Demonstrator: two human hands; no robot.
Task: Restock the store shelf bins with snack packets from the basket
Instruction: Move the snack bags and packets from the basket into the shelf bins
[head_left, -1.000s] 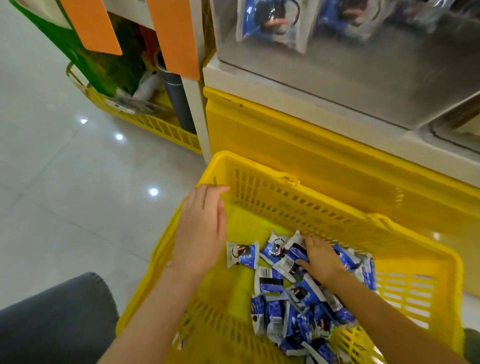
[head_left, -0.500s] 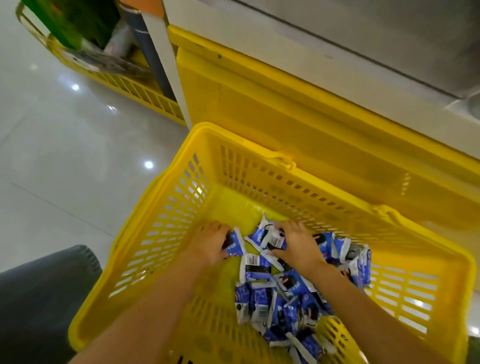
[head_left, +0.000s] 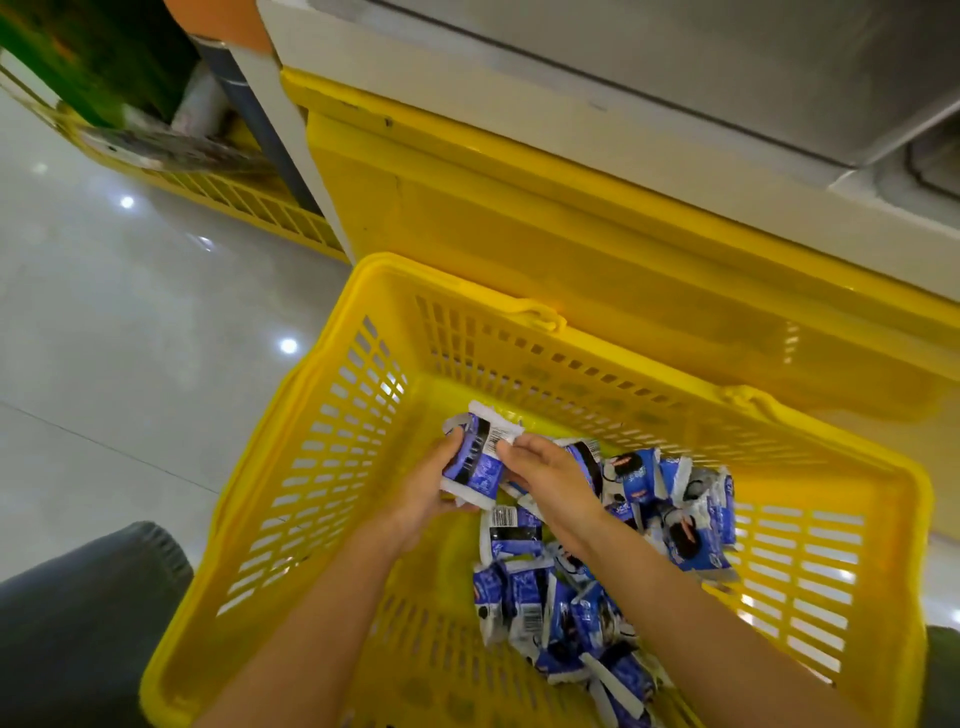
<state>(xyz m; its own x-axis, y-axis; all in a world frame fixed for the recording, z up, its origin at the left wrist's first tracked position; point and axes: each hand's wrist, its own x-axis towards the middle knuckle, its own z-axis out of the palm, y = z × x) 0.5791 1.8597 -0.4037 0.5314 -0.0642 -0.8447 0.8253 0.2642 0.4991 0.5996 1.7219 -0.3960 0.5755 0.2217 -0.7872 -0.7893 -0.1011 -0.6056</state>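
Head view. Yellow basket (head_left: 322, 415) stands on the floor (head_left: 130, 338), against the yellow shelf base (head_left: 571, 234). Left hand (head_left: 431, 488) is inside the basket, fingers curled round a small bunch of packets (head_left: 480, 462), blue and white, raised above the basket bottom near its far wall. Right hand (head_left: 550, 483) is just beside it, fingertips on the bunch's top white edge, apparently pinching it; its palm side is hidden. Loose packets (head_left: 561, 608) lie heaped under and right of both wrists.

Blue packets (head_left: 571, 613) heaped in yellow basket (head_left: 332, 467)
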